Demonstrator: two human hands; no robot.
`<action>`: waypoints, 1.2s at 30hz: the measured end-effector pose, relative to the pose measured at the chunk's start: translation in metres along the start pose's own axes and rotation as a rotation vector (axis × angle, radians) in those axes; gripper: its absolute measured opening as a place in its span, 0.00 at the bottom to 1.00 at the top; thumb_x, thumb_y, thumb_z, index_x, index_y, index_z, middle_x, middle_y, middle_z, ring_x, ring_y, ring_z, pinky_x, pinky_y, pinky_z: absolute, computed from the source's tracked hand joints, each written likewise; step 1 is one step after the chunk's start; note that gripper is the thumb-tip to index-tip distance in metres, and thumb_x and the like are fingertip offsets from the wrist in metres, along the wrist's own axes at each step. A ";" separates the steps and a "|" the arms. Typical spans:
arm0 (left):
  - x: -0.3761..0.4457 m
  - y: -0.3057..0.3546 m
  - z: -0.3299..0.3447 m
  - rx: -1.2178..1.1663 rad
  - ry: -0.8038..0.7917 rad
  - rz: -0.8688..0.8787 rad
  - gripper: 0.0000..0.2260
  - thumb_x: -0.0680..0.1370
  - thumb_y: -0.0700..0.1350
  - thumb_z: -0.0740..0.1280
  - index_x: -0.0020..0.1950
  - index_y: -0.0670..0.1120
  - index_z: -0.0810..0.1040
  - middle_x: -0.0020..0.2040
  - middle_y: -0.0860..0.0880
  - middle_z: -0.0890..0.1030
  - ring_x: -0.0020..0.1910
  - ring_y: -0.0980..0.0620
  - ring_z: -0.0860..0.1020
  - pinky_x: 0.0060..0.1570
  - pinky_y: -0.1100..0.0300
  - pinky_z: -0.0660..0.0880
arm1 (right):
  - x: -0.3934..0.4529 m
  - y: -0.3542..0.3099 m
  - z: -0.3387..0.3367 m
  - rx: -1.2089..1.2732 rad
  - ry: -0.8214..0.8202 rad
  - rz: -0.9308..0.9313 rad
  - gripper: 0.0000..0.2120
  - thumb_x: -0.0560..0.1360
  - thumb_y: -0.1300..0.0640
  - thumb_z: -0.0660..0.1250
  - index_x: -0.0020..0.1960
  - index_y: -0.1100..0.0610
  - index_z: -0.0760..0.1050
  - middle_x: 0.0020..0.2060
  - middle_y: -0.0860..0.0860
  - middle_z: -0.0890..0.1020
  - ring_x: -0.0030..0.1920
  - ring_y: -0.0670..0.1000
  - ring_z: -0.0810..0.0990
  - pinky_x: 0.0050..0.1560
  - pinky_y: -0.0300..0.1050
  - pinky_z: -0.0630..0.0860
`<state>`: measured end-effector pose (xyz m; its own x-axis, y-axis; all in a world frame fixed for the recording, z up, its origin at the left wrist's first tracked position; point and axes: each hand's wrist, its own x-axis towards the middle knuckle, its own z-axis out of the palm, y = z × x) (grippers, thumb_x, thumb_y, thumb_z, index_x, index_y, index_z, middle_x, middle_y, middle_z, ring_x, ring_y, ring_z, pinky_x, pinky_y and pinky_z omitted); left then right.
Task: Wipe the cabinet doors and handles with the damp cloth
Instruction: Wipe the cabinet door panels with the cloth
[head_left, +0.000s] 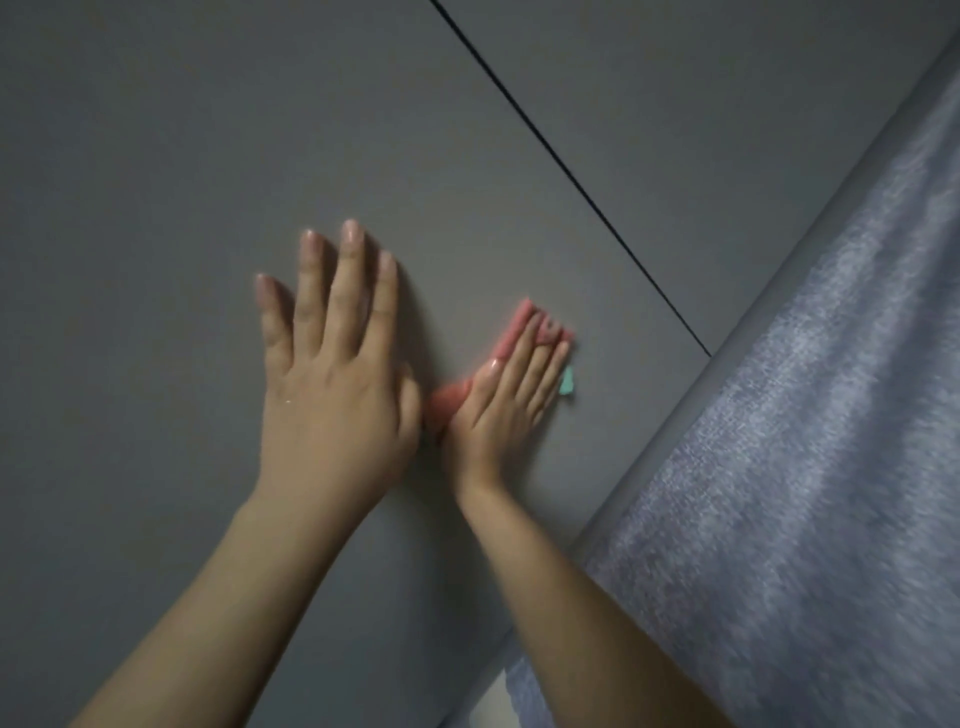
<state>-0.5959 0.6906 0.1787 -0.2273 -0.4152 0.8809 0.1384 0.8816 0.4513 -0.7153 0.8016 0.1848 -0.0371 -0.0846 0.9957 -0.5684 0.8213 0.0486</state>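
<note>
- The damp cloth (511, 332), pink with a small green tag at its right side, is pressed flat against the grey cabinet door (182, 156). It sits on the lower right part of the panel, near the dark seam (571, 176) between this door and the next one, and not far from the panel's bottom edge.
- Its long axis runs diagonally in the head view, one end toward the seam and the other back toward the wrist (only its edges show).
- The right hand (506, 395) covers it, fingers straight and close together, pressing the cloth to the door.
- The left hand (332, 374) lies flat on the bare panel just beside it, fingers straight and slightly spread, holding nothing.
- The step in hand looks like wiping the door face. Next, I judge, the cloth must slide under steady pressure across the unwiped panel; no handle is visible.
- A blue-grey textured surface (805, 467) lies beyond the door's lower edge.
</note>
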 end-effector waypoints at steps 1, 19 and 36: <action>-0.006 0.006 0.007 -0.007 -0.020 0.015 0.34 0.68 0.44 0.61 0.74 0.38 0.61 0.77 0.39 0.55 0.75 0.40 0.49 0.72 0.46 0.39 | -0.015 0.013 -0.001 -0.006 -0.021 0.001 0.25 0.83 0.50 0.42 0.73 0.65 0.57 0.72 0.61 0.66 0.73 0.61 0.60 0.73 0.54 0.57; -0.059 0.021 0.045 0.000 -0.152 0.075 0.35 0.69 0.45 0.62 0.76 0.41 0.58 0.77 0.37 0.49 0.76 0.39 0.46 0.71 0.43 0.36 | -0.038 0.177 0.032 -0.116 0.072 0.561 0.25 0.77 0.64 0.64 0.72 0.67 0.64 0.73 0.63 0.61 0.74 0.65 0.58 0.73 0.38 0.37; -0.087 -0.051 0.008 0.153 -0.213 0.303 0.30 0.72 0.46 0.60 0.75 0.43 0.62 0.76 0.36 0.55 0.76 0.39 0.52 0.72 0.40 0.44 | -0.118 -0.019 0.013 0.160 0.036 0.499 0.26 0.80 0.52 0.49 0.74 0.64 0.60 0.73 0.62 0.63 0.75 0.62 0.54 0.74 0.51 0.48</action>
<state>-0.5911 0.6837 0.0782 -0.3948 -0.0895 0.9144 0.0885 0.9869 0.1348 -0.7109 0.7883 0.0649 -0.3088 0.3165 0.8969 -0.6072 0.6603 -0.4420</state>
